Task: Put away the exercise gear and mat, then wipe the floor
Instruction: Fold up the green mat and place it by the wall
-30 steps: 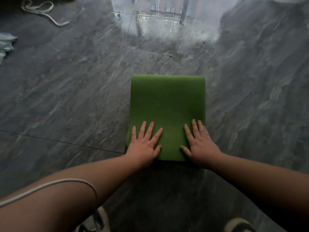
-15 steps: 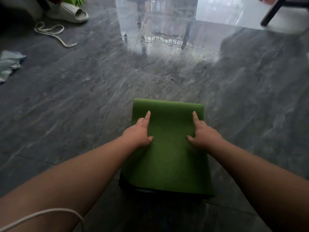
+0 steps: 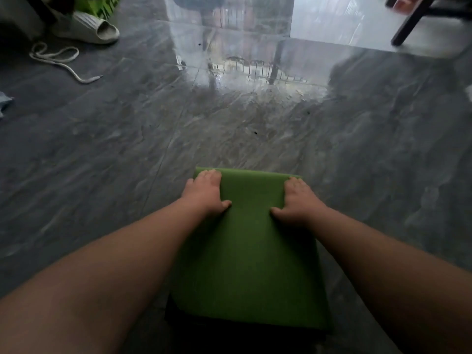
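Note:
A folded green exercise mat [image 3: 251, 254] lies flat on the dark grey tiled floor [image 3: 102, 162], straight in front of me. Both my arms reach forward over it. My left hand [image 3: 204, 194] sits at the mat's far left corner, fingers curled over the far edge and thumb pressed on top. At the far right corner my right hand [image 3: 298, 199] holds the mat the same way. A darker layer shows under the mat's near edge.
A white slipper [image 3: 86, 28] and a loose white cord [image 3: 55, 57] lie at the far left, with a pale blue cloth [image 3: 3, 100] at the left edge. A black furniture leg [image 3: 408, 24] stands far right. The floor ahead is glossy with reflections.
Both hands slid from the mat's near edge up to its far edge, and the flat fingers have curled over that edge. The view has tilted up, showing more floor.

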